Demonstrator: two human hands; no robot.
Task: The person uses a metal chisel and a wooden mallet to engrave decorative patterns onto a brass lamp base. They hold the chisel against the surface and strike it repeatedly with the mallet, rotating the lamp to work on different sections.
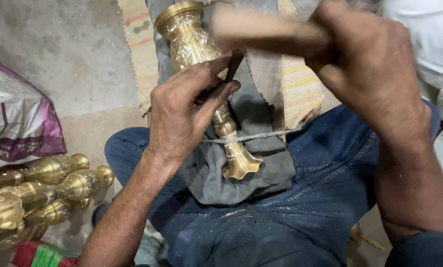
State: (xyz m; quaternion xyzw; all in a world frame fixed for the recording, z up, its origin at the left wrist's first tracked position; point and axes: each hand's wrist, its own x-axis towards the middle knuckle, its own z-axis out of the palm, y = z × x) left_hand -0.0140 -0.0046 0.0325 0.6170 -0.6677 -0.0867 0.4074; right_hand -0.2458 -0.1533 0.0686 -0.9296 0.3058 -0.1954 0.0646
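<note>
Sack: I see a plastic sack (13, 118) at the left edge, lying on the concrete floor.
Colours: white upper part, purple lower band, printed lettering.
Shape: bulging, creased, partly cut off by the frame.

The left forearm rises from the bottom left of the frame toward the centre, wrist bent slightly. The left hand (182, 111) sits just left of centre, back toward the camera, fingers (216, 96) curled and pinched together with the thumb above them. The right forearm climbs along the right edge from the lower right. The right hand (367, 59) is at the upper right, closed in a fist, knuckles up, blurred.
</note>
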